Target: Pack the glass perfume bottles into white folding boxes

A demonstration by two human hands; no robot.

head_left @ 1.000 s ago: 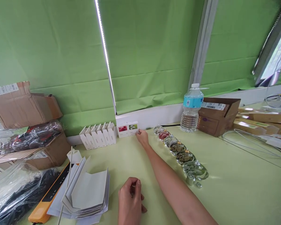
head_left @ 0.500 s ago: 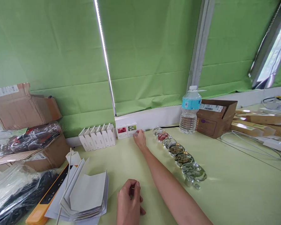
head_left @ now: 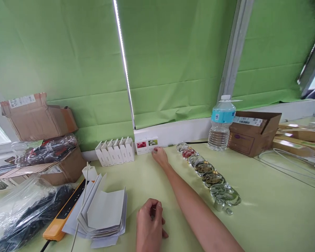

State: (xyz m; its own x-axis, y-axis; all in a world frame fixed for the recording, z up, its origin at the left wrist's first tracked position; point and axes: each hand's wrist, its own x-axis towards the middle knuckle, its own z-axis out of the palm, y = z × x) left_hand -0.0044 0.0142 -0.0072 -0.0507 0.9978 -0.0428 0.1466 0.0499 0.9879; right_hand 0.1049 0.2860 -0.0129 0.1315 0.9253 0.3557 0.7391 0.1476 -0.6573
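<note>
My right hand [head_left: 161,156] reaches to the back of the table, its fingers bent together at the lower front of a small white box with a green-and-white picture [head_left: 152,144]. What lies between those fingertips is too small to make out. A white box with a red picture [head_left: 141,146] stands against its left side. Low in the middle, my left hand [head_left: 150,224] hovers over or rests on the table with curled fingers, thumb against forefinger; anything inside is hidden. To the right of my right forearm runs a row of clear glass-like discs [head_left: 213,178], one reddish.
Several narrow white boxes [head_left: 115,152] stand left of the picture boxes. A stack of white folded card [head_left: 106,210] and an orange power strip [head_left: 55,225] lie front left. A water bottle [head_left: 220,127] and an open brown carton [head_left: 252,134] stand back right.
The view has turned slightly left, so everything sits further right. My right hand remains at the front of the green-picture box, a little lower against it. My left hand keeps its curled shape.
</note>
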